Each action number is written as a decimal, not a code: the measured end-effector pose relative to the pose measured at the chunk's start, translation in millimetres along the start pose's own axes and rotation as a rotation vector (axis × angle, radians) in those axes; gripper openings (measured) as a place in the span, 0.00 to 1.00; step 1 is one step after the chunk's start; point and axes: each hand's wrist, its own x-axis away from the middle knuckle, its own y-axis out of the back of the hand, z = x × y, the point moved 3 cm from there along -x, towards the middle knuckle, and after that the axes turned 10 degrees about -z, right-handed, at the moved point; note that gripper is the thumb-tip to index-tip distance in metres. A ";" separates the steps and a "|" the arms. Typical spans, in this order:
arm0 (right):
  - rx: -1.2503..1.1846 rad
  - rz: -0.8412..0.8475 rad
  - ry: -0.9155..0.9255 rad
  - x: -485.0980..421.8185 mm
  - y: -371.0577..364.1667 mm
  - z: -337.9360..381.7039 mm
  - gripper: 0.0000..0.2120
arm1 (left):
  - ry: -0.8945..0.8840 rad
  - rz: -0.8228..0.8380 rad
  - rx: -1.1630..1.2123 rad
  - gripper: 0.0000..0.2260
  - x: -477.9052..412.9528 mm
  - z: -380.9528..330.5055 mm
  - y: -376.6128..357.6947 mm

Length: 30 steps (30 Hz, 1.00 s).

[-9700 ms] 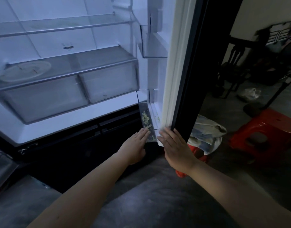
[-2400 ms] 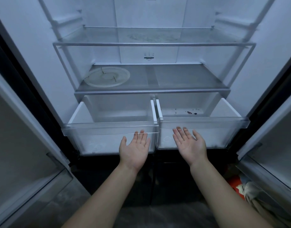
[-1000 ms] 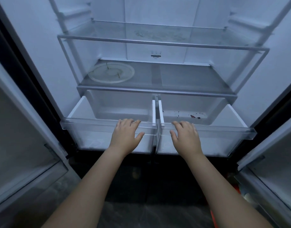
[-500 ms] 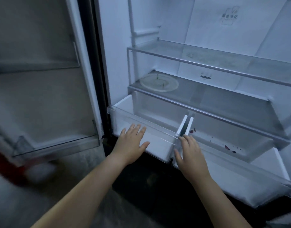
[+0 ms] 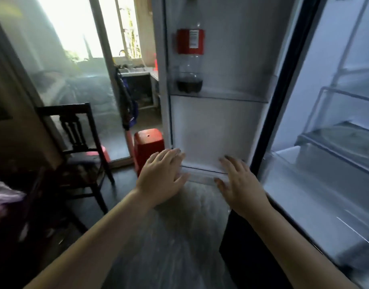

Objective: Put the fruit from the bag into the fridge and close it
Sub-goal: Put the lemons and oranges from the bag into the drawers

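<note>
The fridge stands open; its lit interior (image 5: 329,142) with glass shelves and pulled-out clear drawers fills the right side. The left fridge door (image 5: 217,126) is swung open in front of me, white inside. My left hand (image 5: 160,176) and my right hand (image 5: 239,184) hover with spread fingers and empty palms near the door's bottom edge. No bag and no fruit are in view.
A nearly empty cola bottle (image 5: 190,59) with a red label stands in the door's shelf. A red plastic stool (image 5: 149,147) sits behind the door. A dark wooden chair (image 5: 79,147) stands to the left, in front of a glass sliding door (image 5: 79,69).
The view has swung left from the fridge drawers to the open left door. Both hands have left the drawer fronts and now hang near the door's lower edge.
</note>
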 end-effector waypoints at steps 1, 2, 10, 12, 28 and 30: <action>-0.020 0.017 0.042 -10.7 -9.4 22.1 0.28 | 0.027 0.002 -0.038 0.25 8.7 21.9 8.6; -0.039 0.038 0.079 -20.3 -19.9 44.5 0.29 | 0.056 0.009 -0.074 0.25 18.6 44.0 17.0; -0.209 0.095 0.338 -75.9 -106.5 253.5 0.31 | 0.329 0.014 -0.236 0.26 124.1 221.2 103.5; -0.249 0.102 0.407 -80.6 -126.8 303.8 0.31 | 0.384 -0.008 -0.283 0.26 152.1 258.4 123.1; -0.499 0.307 0.775 -88.7 -268.4 526.0 0.30 | 0.751 0.067 -0.467 0.26 306.2 414.3 160.1; -0.513 0.337 0.805 -95.3 -288.9 530.9 0.29 | 0.806 0.107 -0.456 0.27 311.6 426.2 147.0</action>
